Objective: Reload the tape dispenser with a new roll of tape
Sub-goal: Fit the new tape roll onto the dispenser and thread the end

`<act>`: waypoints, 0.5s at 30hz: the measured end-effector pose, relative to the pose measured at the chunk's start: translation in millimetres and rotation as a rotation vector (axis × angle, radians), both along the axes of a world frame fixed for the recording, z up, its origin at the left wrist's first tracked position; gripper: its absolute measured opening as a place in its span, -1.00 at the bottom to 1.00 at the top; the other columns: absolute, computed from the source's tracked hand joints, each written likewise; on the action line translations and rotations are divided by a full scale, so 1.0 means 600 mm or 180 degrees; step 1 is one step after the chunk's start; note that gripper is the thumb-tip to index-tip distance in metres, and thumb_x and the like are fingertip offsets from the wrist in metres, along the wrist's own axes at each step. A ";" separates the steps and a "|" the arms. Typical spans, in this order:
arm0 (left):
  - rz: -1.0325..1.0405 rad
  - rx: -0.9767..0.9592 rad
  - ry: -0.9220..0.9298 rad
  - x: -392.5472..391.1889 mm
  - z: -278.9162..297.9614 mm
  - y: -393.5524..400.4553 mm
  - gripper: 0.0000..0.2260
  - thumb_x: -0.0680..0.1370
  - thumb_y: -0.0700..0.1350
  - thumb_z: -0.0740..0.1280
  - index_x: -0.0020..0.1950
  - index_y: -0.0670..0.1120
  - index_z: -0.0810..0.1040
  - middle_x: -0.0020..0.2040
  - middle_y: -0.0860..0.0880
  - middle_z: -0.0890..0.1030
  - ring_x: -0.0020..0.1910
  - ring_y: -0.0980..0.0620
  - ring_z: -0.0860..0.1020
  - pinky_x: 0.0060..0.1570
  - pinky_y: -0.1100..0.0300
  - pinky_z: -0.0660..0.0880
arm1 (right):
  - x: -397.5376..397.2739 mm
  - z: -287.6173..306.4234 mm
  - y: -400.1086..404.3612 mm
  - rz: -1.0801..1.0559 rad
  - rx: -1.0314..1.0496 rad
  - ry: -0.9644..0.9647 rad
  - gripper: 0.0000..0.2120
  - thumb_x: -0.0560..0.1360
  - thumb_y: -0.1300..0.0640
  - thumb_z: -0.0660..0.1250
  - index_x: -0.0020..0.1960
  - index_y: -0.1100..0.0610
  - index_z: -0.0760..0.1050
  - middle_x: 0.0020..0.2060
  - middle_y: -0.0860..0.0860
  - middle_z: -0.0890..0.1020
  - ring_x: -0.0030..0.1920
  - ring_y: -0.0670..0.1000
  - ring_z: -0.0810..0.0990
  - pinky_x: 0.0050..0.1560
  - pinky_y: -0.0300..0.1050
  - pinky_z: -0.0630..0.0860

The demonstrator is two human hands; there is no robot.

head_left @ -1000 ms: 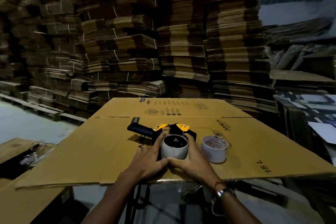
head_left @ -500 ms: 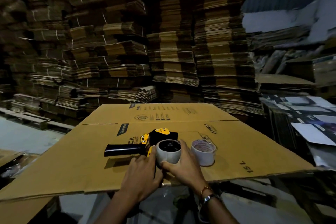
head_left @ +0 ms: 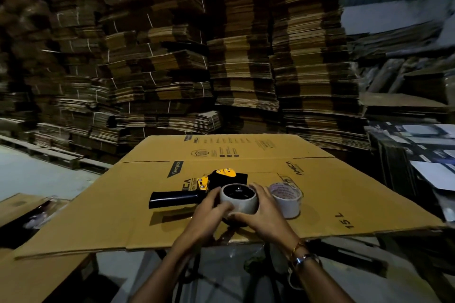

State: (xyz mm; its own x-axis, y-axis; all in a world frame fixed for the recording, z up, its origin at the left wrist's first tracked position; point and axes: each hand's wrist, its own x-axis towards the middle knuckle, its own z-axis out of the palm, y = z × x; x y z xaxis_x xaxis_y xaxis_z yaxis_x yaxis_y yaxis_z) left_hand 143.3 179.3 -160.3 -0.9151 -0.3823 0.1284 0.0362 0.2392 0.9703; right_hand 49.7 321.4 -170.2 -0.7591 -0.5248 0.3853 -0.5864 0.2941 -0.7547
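A black and yellow tape dispenser lies on its side on a flattened cardboard sheet, with its black handle pointing left. A pale tape roll sits on the dispenser's hub, its dark centre facing up. My left hand grips the roll from the left, fingers curled along its side. My right hand cups the roll from the right, thumb across its front. A second, whitish roll stands on the cardboard just right of my right hand.
Tall stacks of bundled flat cartons fill the background. Printed sheets and boxes are piled at the right. Another cardboard sheet lies lower left. Grey floor shows at the left.
The dispenser has turned so its handle now points left rather than back-left. Both hands stay around the roll on the hub. The camera has tilted and drifted.
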 end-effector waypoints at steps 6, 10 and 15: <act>0.0193 -0.0139 -0.0063 -0.026 0.019 0.005 -0.55 0.66 0.06 0.29 0.53 -0.01 0.36 0.29 0.01 0.42 0.30 -0.02 0.47 0.30 0.04 0.49 | 0.003 0.000 0.001 0.0297 -0.0027 -0.0408 -0.08 0.26 -0.21 0.58 0.51 0.02 0.30 0.31 -0.11 0.41 0.32 -0.10 0.45 0.27 -0.19 0.50; 0.0220 -0.0112 0.0154 -0.035 0.005 -0.012 -0.73 0.69 0.07 0.21 0.32 0.04 0.53 0.28 -0.05 0.59 0.19 0.03 0.58 0.21 0.04 0.56 | -0.005 0.004 0.010 0.0443 -0.0292 -0.0888 -0.07 0.17 -0.26 0.61 0.43 0.04 0.39 0.31 -0.05 0.49 0.27 -0.08 0.53 0.22 -0.14 0.58; 0.0680 -0.0171 0.0689 -0.030 -0.005 -0.014 -0.77 0.71 0.03 0.16 0.08 0.03 0.59 0.06 0.00 0.66 0.07 0.03 0.64 0.02 0.09 0.59 | -0.001 0.006 0.009 0.0456 -0.0362 -0.1090 -0.34 0.32 0.06 0.63 0.31 0.06 0.39 0.18 -0.06 0.56 0.15 -0.16 0.55 -0.01 -0.32 0.57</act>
State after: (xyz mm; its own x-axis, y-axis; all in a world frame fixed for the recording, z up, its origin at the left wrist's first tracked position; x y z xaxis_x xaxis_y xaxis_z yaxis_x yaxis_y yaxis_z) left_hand 125.2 170.8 -163.5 -0.7640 -0.5504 0.3368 0.1840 0.3144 0.9313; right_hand 49.2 326.8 -166.7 -0.7761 -0.6033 0.1839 -0.3237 0.1309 -0.9371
